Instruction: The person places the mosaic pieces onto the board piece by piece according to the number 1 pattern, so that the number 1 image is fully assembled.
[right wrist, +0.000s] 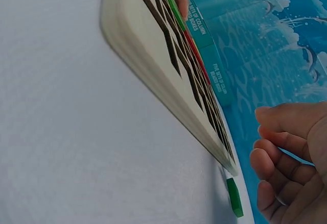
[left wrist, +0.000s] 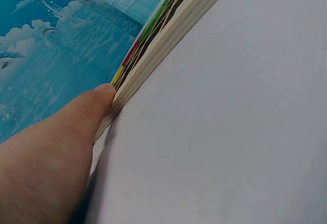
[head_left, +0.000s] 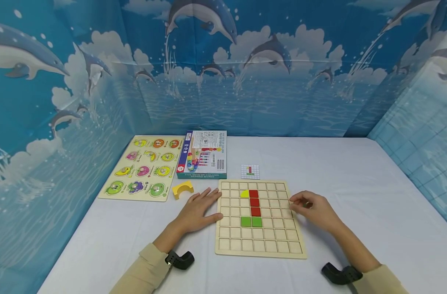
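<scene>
A wooden grid board [head_left: 261, 245] lies on the white table. On it three red squares [head_left: 254, 202] form a column, with a rounded yellow piece [head_left: 244, 194] left of the top one and two green squares [head_left: 251, 221] below. My left hand [head_left: 198, 212] rests at the board's left edge, fingers extended, the thumb [left wrist: 102, 101] touching the rim in the left wrist view. Beside the right edge is my right hand [head_left: 315, 209], its fingers loosely bent and nothing visible between them. A green piece [right wrist: 235, 197] lies near that hand in the right wrist view; the head view does not show it.
Behind the board lies a small pattern card [head_left: 250, 172]. A yellow arch block [head_left: 183, 188] sits to the left, near a fruit puzzle board [head_left: 142, 163] and a flat box [head_left: 208, 157]. A dolphin-print cloth [head_left: 245, 98] hangs around the table.
</scene>
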A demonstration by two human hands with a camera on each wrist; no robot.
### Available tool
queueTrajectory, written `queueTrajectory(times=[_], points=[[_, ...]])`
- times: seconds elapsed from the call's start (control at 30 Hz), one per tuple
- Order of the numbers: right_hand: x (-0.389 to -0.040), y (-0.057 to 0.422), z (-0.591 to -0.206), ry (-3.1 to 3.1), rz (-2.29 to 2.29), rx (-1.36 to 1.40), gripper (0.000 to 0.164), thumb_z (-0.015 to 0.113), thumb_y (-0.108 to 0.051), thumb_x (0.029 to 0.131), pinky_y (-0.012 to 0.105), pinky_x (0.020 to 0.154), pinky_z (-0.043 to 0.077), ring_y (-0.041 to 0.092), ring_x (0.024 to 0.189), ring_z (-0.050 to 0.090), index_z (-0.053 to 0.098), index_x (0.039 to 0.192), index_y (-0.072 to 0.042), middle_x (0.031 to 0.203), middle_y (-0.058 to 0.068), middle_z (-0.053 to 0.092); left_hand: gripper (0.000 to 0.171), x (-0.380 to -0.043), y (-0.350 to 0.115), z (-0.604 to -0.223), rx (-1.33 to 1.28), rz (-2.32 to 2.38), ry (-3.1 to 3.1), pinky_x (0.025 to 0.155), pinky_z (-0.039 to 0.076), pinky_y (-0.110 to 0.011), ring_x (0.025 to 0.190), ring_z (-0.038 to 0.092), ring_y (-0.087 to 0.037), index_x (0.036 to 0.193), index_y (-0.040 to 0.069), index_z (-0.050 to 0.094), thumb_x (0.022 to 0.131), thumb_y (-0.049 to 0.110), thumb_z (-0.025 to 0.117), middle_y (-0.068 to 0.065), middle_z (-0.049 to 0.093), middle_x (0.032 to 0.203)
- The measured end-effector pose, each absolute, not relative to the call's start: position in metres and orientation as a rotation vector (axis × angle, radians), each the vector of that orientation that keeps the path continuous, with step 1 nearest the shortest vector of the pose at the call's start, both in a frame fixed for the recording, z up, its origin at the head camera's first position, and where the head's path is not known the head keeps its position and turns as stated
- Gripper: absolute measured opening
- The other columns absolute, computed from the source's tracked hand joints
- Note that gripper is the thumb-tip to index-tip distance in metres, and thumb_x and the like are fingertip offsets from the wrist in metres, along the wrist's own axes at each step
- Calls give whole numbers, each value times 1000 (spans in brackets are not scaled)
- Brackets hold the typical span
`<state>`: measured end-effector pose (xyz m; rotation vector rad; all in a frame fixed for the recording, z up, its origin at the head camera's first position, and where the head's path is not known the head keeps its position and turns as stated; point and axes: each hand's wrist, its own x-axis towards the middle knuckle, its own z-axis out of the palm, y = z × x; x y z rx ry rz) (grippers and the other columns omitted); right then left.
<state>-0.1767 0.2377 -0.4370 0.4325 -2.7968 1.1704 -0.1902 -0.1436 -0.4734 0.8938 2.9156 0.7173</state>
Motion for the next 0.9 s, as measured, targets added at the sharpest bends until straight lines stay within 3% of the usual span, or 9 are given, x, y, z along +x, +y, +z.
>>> queueTrajectory(times=[0.4,0.9], points=[[-183,257,-438,-2818,1108,300,25,72,-25,90,26,67,44,14,82,53,69,105,-5,91,2,64,73,-190,-144,-475,869,712,2908,116,15,-47,147,18,-20,153,18,36,94,59,50,2,29,158],[-190,274,-451,-2879,1037,235,37,72,-30,90,37,71,46,26,92,55,68,111,0,107,13,62,73,-191,-144,-475,868,712,2905,116,14,-47,147,18,-20,153,17,36,94,58,51,2,29,158]])
